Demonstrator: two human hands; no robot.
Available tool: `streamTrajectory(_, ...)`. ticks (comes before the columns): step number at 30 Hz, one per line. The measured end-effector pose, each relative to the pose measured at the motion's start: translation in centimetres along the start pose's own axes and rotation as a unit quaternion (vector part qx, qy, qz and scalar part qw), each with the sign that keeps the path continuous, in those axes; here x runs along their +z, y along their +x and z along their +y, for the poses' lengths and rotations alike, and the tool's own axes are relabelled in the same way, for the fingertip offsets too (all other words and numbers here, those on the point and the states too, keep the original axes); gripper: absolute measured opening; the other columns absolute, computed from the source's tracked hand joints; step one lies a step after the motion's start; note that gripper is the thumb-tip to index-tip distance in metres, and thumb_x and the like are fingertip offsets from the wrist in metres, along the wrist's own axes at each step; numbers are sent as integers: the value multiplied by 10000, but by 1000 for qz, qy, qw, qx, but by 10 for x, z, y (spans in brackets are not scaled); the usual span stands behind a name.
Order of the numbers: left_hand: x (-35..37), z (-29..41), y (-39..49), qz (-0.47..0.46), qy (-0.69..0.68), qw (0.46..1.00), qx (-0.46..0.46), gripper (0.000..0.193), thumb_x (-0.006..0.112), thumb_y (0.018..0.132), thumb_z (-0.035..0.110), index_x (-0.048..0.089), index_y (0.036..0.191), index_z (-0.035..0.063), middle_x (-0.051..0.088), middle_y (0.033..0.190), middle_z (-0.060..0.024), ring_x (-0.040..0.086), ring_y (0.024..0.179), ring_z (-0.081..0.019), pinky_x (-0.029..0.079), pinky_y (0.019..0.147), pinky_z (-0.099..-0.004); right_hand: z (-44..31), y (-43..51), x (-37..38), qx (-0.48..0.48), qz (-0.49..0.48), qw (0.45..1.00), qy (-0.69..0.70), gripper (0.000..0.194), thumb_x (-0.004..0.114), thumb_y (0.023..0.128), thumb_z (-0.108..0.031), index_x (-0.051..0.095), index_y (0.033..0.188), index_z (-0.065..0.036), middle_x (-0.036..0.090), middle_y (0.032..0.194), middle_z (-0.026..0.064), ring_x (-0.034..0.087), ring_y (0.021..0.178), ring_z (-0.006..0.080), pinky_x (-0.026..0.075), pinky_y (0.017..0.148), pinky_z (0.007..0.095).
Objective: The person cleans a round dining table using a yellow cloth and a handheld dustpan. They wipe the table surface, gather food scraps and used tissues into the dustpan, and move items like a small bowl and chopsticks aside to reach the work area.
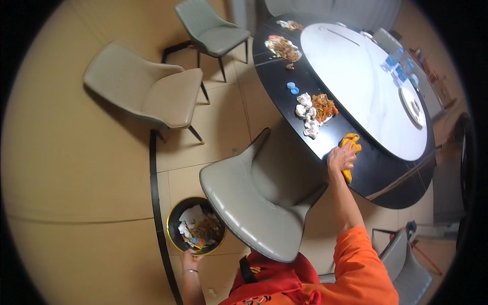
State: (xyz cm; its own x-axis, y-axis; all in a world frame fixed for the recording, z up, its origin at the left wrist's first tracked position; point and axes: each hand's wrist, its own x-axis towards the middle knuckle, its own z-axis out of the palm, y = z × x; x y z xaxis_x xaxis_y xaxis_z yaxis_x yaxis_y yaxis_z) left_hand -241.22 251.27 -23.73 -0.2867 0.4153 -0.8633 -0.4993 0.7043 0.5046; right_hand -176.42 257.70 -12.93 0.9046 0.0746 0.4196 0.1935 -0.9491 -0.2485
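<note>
My left hand grips the rim of a round black trash bin with a yellow edge, which holds food scraps and crumpled tissues. Out to the right, my right hand presses a yellow cloth onto the black tabletop near its edge. Just beyond the cloth lie several crumpled white tissues and a heap of brown food scraps. Two blue bottle caps sit farther along the rim. Another pile of scraps on tissue lies toward the far end.
A grey chair stands between me and the table. Two more chairs, one beige and one green-grey, stand at the left. The white turntable carries plastic bottles, a plate and a chopstick-like stick.
</note>
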Motion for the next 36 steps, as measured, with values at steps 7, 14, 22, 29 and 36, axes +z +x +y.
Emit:
streamTrajectory(7,132,142,61,-137,59,989,24,490,434,645,-139,499,1109,2,530,1138,-176,576,1023,-438,514,801,-685,-34,3,11,89,5,995,-45,514,573,832,-188,512,1342,-190,413,1417,23,429,1168,287,380,881,498)
streamTrajectory(14,319,220,106,-239,165,957,-21,587,412,637,-146,485,1200,3,537,1168,-210,570,1051,-467,515,786,-689,-68,5,17,152,31,985,-77,525,573,832,-199,505,1353,-191,422,1409,12,411,1191,283,373,884,477)
streamTrajectory(22,518,222,87,-380,272,883,-28,779,325,615,-188,413,1348,61,520,1260,-232,608,1061,-422,555,778,-628,-109,29,38,258,76,953,-141,460,534,859,-216,544,1319,-226,488,1358,-8,448,1169,285,377,899,481)
streamTrajectory(29,608,201,52,-344,401,847,-51,594,399,653,-138,427,1211,63,540,1127,-204,624,986,-430,549,739,-665,-121,49,26,173,19,983,-54,424,504,858,-178,574,1276,-182,530,1325,-23,441,1209,244,322,974,453)
streamTrajectory(36,631,182,24,-382,439,812,-43,603,414,659,-137,428,1230,57,553,1093,-175,654,890,-383,602,625,-580,-129,57,14,162,10,986,-39,423,507,817,-132,622,1222,-175,582,1271,-25,463,1176,228,327,954,444)
